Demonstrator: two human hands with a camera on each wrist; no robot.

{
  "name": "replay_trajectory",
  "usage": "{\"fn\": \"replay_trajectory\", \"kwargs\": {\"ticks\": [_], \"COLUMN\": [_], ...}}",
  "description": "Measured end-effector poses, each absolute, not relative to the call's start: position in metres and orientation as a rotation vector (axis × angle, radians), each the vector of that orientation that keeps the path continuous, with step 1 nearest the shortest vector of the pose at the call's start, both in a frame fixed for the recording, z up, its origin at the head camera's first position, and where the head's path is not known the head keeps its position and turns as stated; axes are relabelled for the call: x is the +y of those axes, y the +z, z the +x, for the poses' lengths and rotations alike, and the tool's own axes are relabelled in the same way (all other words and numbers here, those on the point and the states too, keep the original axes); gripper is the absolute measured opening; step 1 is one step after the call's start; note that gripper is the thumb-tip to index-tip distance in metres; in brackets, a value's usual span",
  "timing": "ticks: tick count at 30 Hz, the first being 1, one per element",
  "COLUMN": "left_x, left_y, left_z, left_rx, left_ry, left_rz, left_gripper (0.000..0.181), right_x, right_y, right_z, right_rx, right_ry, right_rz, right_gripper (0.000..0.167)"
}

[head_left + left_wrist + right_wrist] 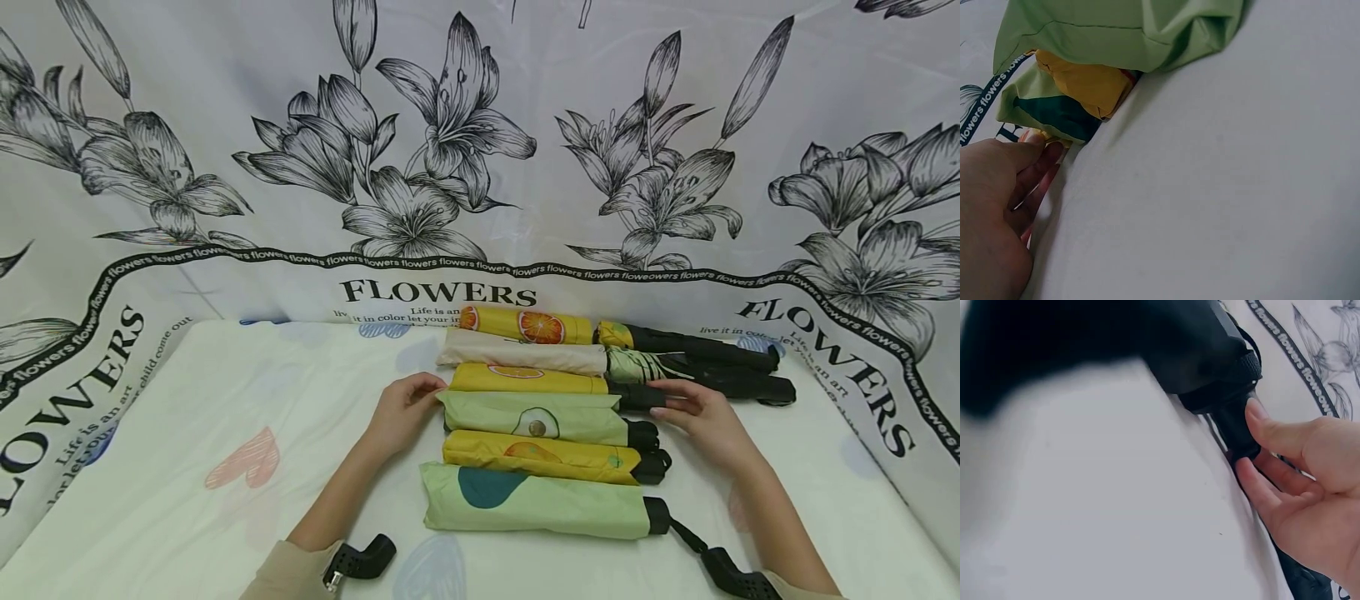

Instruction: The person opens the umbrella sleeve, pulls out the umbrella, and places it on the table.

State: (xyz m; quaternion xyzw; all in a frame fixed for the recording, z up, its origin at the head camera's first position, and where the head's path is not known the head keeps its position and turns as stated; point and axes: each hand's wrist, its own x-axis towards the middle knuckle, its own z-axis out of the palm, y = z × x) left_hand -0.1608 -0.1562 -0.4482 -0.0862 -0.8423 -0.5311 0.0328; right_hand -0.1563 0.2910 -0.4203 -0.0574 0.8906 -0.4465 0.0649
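Observation:
Several folded umbrellas lie stacked in a column on the bed-like surface. My left hand [405, 410] pinches the left end of the yellow umbrella with an orange-slice print [551, 381], third from the back; in the left wrist view the left hand [997, 206] has thumb and fingertips at a yellow edge. At its other end, my right hand [705, 421] holds the black handle [636, 397]. The right wrist view shows the right hand [1310, 481] with thumb and fingers around that black handle [1235, 428]. Just in front lies the light green avocado umbrella [495, 417].
Behind are a cream umbrella [525, 352] and a yellow one [566, 327], with black parts reaching right. Nearer lie another yellow umbrella [480, 450] and a green one [570, 504]. A flower-printed cloth [540, 217] hangs behind the white sheet [300, 375].

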Motion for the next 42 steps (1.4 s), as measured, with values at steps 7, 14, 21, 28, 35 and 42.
{"fn": "replay_trajectory", "kwargs": {"ticks": [7,14,21,28,35,42], "left_x": [-0.156,-0.157,-0.158,-0.159,-0.162,-0.165], "left_y": [-0.449,-0.448,-0.449,-0.446,-0.442,-0.445], "left_z": [-0.161,-0.161,-0.162,-0.163,-0.163,-0.164], "left_rx": [-2.596,-2.606,-2.591,-2.559,-2.517,-2.436], "left_ry": [-1.630,-1.603,-1.665,-1.751,-1.837,-1.911], "left_rz": [-0.255,-0.262,-0.259,-0.227,-0.228,-0.322], "left_gripper": [0.011,0.009,0.011,0.012,0.015,0.011], "right_x": [0.295,0.308,0.329,0.344,0.361,0.377], "right_y": [-0.420,-0.421,-0.420,-0.419,-0.421,-0.425], "right_z": [-0.155,-0.153,-0.149,-0.145,-0.145,-0.143], "right_rx": [2.688,2.688,2.682,2.660,2.673,2.640], "right_ry": [-1.349,-1.356,-1.316,-1.323,-1.347,-1.437], "right_rz": [-0.170,-0.138,-0.072,-0.031,-0.079,-0.122], "right_gripper": [0.050,0.051,0.056,0.055,0.053,0.044]}}
